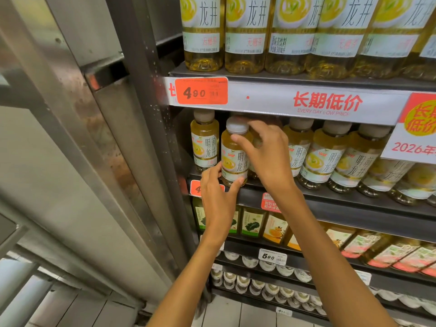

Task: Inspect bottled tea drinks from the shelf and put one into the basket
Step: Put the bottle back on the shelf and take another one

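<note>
Two hands meet on one small clear plastic bottle of pale yellow tea [234, 159], white-capped and wrapped in a white and yellow label, which stands at the front edge of the dark metal shelf [354, 199], second from the left in its row. The left hand [218, 197] reaches up from below, its thumb and fingertips curled against the bottle's lower part near the base. The right hand [266, 156] comes in from the right, its thumb laid across the bottle's shoulder and its fingers curved round behind the neck, just under the white cap.

Just left of the held bottle stands a like bottle with a beige cap [204, 140], and more of the same bottles [330, 156] run off to the right along the shelf. On the shelf above stand larger bottles of the same yellow tea [245, 34]. An orange price tag reading 4.90 [201, 90] is fixed to the grey shelf strip with red lettering [328, 103]. Lower shelves carry green- and orange-labelled drink bottles [264, 225], and below these, rows of white-capped containers [266, 265]. A steel frame [94, 114] rises to the left.
</note>
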